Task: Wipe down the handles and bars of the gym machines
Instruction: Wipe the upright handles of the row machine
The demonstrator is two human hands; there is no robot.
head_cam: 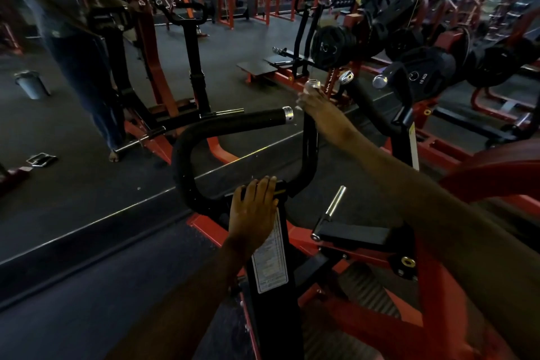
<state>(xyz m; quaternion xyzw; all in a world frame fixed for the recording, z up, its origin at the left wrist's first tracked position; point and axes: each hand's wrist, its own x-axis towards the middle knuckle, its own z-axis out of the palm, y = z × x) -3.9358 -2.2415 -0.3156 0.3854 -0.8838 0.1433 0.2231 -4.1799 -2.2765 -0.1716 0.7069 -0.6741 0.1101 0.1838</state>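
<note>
A black curved handlebar (233, 123) with silver end caps rises from a red and black gym machine (432, 295) in front of me. My left hand (252, 213) rests flat on the machine's black upright post, fingers straight, above a white instruction label (270, 260). My right hand (317, 105) grips the top of the upright right handle just below its silver cap (312, 85); a bit of pale cloth seems to show at its fingers, though blur hides the detail.
A large mirror (87, 126) stands just ahead and reflects the machine and a person's legs. Racks of black weight plates (423, 67) and more red machines crowd the right. A chrome peg (336, 200) sticks up near my right forearm. A grey bin (30, 85) shows at left.
</note>
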